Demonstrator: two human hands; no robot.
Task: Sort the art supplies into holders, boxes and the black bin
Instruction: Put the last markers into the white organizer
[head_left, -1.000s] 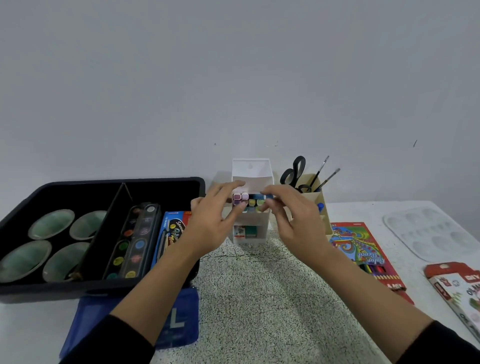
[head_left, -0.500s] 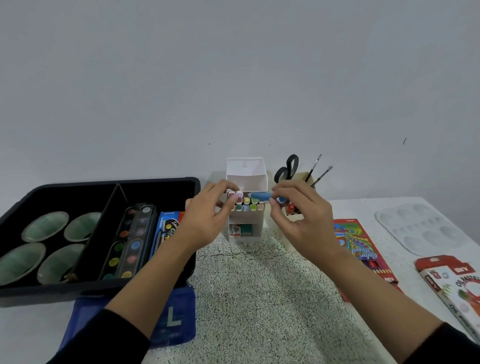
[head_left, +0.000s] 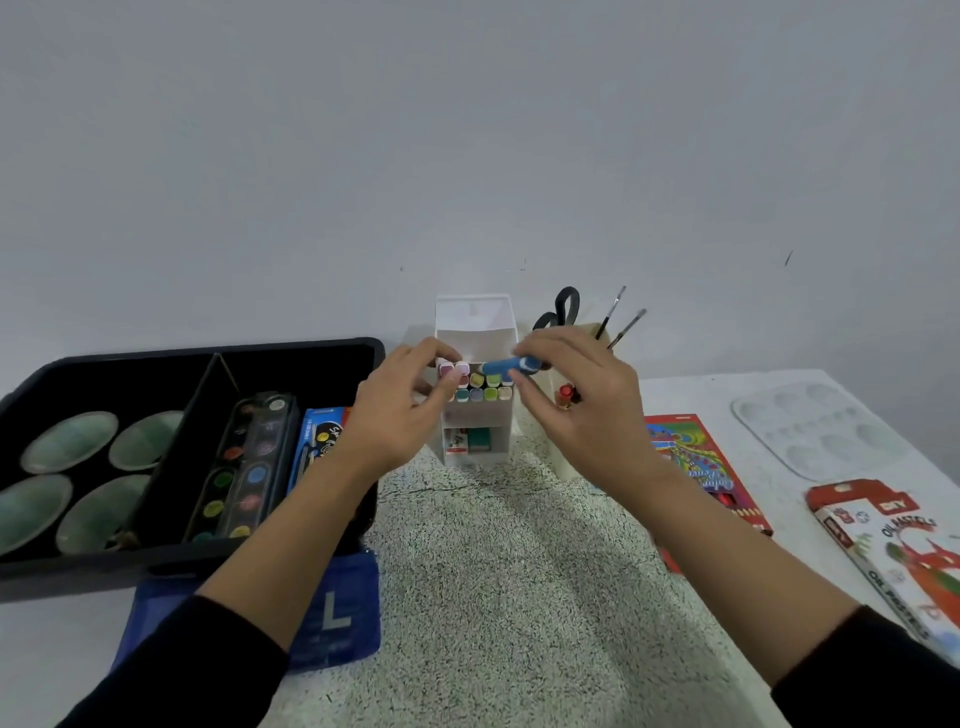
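Observation:
A white tiered holder (head_left: 477, 426) stands at the back of the table with several pastel-capped markers (head_left: 480, 387) upright in its middle tier. My right hand (head_left: 576, 400) pinches a blue marker (head_left: 506, 365) and holds it sideways just above those caps. My left hand (head_left: 397, 410) is at the holder's left side, fingertips on the leftmost pink caps. The black bin (head_left: 363, 345) sits to the left, holding green bowls (head_left: 70, 441), a watercolour palette (head_left: 244, 467) and a blue box (head_left: 317, 441).
A beige cup (head_left: 589, 330) behind my right hand holds scissors (head_left: 563, 306) and two brushes (head_left: 621, 317). To the right lie a coloured pencil box (head_left: 691, 457), a white mixing palette (head_left: 821, 421) and an oil pastels box (head_left: 898, 551). A blue pouch (head_left: 332, 613) lies under the bin's front.
My right hand drew the blue marker up out of the row and now holds it sideways above the caps. My left hand stayed at the holder's left side.

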